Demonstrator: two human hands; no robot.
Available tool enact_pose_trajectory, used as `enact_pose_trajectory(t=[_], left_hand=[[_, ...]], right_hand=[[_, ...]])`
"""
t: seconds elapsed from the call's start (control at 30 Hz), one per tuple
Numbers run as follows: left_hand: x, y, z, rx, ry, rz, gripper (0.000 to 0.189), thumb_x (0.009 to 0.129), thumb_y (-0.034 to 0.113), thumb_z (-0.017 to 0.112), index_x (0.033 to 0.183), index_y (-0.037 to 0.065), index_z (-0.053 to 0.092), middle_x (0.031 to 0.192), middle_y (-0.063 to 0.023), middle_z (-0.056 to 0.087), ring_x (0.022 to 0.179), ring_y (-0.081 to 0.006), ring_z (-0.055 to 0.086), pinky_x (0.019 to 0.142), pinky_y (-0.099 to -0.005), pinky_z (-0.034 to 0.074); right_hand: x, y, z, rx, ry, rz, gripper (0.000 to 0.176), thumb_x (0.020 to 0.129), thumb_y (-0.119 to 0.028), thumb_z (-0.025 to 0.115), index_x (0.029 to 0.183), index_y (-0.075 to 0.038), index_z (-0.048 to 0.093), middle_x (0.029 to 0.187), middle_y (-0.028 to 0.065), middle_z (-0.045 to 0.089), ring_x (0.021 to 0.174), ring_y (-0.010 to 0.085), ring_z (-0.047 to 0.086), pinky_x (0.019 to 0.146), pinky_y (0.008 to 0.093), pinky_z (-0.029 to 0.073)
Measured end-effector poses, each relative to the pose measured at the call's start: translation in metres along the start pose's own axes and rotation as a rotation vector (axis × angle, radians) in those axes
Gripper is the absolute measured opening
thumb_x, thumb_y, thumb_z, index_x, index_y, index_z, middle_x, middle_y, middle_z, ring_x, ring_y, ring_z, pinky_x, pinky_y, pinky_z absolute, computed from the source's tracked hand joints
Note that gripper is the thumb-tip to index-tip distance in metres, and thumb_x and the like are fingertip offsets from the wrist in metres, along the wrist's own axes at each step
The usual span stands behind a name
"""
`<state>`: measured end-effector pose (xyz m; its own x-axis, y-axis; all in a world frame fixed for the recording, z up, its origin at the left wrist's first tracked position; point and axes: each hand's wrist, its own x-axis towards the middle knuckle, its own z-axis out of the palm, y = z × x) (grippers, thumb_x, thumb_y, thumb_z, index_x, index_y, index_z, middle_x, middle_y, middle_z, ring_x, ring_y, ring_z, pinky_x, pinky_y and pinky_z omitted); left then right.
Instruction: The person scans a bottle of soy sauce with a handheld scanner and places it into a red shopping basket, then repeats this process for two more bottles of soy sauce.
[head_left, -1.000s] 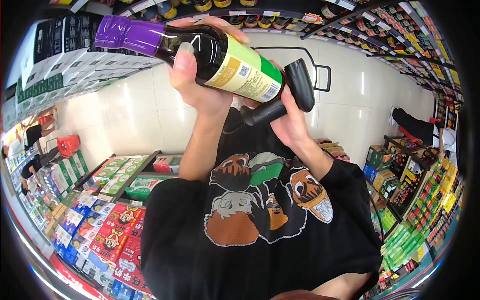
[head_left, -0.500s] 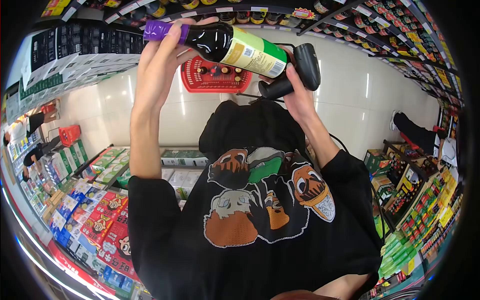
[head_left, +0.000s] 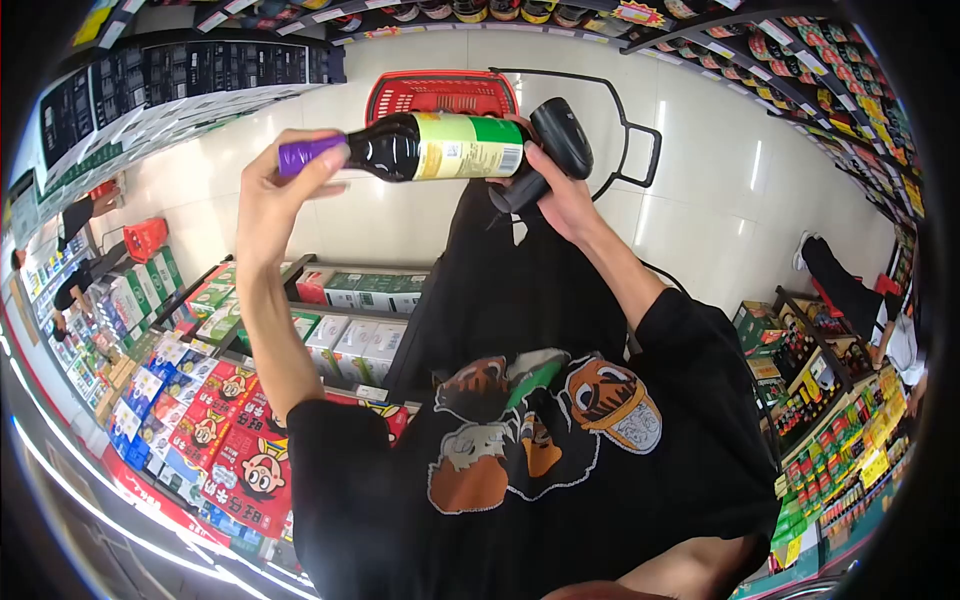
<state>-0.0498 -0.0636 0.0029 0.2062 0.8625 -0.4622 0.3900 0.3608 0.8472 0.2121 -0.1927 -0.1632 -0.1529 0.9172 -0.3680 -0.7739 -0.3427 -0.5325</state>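
Two bare forearms (head_left: 275, 330) are extending from the black shirt (head_left: 600, 520). The left hand (head_left: 280, 190), wrist bending inward, is gripping a purple cap (head_left: 297, 157); the right hand (head_left: 567, 205) is clasping a black scanner (head_left: 562, 138), thumb lying at the bottle's (head_left: 440, 150) base. The bottle is spanning both hands sideways, a red basket (head_left: 445, 82) showing beyond.

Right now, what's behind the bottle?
Behind the bottle: the red basket, its far wall showing above the bottle, and pale floor around. The basket's near side and most of its inside are covered, so its contents can't be told.
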Motion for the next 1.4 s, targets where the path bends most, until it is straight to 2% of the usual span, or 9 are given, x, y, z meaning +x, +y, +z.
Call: enact_pose_trajectory(t=[0.2,0.33,0.63,0.7,0.77,0.9,0.97,1.0,1.4], left_hand=[[0.051,-0.052,-0.016,0.245,-0.351,-0.272,0.029,0.094,0.024,0.071,0.108,-0.002,0.066,0.077,-0.0033,0.065,0.047,-0.0064,0.055,0.043,-0.0213,0.044],[0.081,-0.104,-0.008,0.194,-0.695,-0.517,0.028,0.1,0.029,0.061,0.096,0.002,0.065,0.06,0.0052,0.046,0.043,-0.0014,0.041,0.04,-0.0209,0.028],[0.135,-0.229,0.057,0.065,-0.493,-0.524,0.03,0.1,0.028,0.059,0.095,-0.001,0.065,0.057,0.0008,0.048,0.044,-0.0097,0.044,0.043,-0.0276,0.031],[0.152,-0.273,0.09,0.464,-0.301,-0.164,0.037,0.099,0.031,0.058,0.099,-0.005,0.063,0.063,-0.0138,0.06,0.055,-0.0288,0.059,0.054,-0.0384,0.044],[0.183,-0.303,0.107,0.467,-0.274,-0.28,0.045,0.097,0.037,0.057,0.101,-0.007,0.063,0.075,-0.0258,0.065,0.075,-0.0413,0.066,0.069,-0.0475,0.049],[0.248,-0.383,0.135,0.593,-0.273,-0.292,0.05,0.095,0.043,0.056,0.098,-0.005,0.066,0.078,-0.0259,0.068,0.082,-0.0408,0.069,0.073,-0.0484,0.052],[0.272,-0.421,0.149,0.627,-0.185,-0.311,0.042,0.095,0.04,0.058,0.088,-0.001,0.064,0.055,-0.0094,0.06,0.051,-0.0209,0.064,0.05,-0.0365,0.049],[0.284,-0.388,0.154,0.557,-0.339,-0.599,0.057,0.092,0.048,0.055,0.107,-0.006,0.066,0.101,-0.0288,0.07,0.102,-0.0432,0.067,0.09,-0.0494,0.052],[0.363,-0.476,0.229,0.952,-0.33,-0.412,0.059,0.093,0.049,0.052,0.122,-0.001,0.063,0.121,-0.0275,0.066,0.115,-0.0426,0.063,0.099,-0.0512,0.05]], right_hand=[[0.035,0.028,-0.062,-0.168,0.148,0.106,0.046,0.103,-0.02,0.057,0.145,-0.006,0.048,0.141,0.0056,0.054,0.128,0.018,0.052,0.107,0.0379,0.044],[0.058,0.034,-0.084,-0.223,0.16,0.214,0.044,0.101,-0.024,0.061,0.141,-0.008,0.053,0.127,0.0045,0.059,0.115,0.0144,0.058,0.094,0.0341,0.052],[0.133,0.119,-0.164,-0.164,0.624,0.204,0.039,0.094,-0.028,0.072,0.124,-0.005,0.062,0.11,0.008,0.07,0.085,0.0194,0.071,0.068,0.0299,0.053],[0.131,0.128,-0.168,-0.149,0.696,0.15,0.039,0.094,-0.026,0.072,0.122,-0.002,0.064,0.103,0.0114,0.072,0.08,0.0193,0.071,0.067,0.03,0.052],[0.121,0.119,-0.163,-0.293,0.634,0.049,0.041,0.093,-0.024,0.072,0.125,-0.001,0.062,0.105,0.0132,0.071,0.081,0.0188,0.071,0.067,0.0308,0.053],[0.089,0.093,-0.147,-0.332,0.53,0.183,0.039,0.099,-0.019,0.063,0.132,0.0,0.056,0.11,0.0164,0.07,0.087,0.0183,0.069,0.079,0.0321,0.053],[0.079,0.091,-0.146,-0.327,0.539,0.184,0.039,0.099,-0.02,0.062,0.133,-0.001,0.055,0.107,0.0174,0.071,0.08,0.0167,0.067,0.082,0.0321,0.052],[0.075,0.089,-0.147,-0.334,0.528,0.214,0.039,0.1,-0.019,0.062,0.133,-0.001,0.055,0.108,0.0175,0.071,0.081,0.0166,0.067,0.082,0.032,0.052],[0.059,0.099,-0.168,-0.481,0.52,0.151,0.033,0.101,-0.011,0.056,0.132,0.002,0.053,0.108,0.019,0.07,0.083,0.0197,0.066,0.083,0.0352,0.052]])
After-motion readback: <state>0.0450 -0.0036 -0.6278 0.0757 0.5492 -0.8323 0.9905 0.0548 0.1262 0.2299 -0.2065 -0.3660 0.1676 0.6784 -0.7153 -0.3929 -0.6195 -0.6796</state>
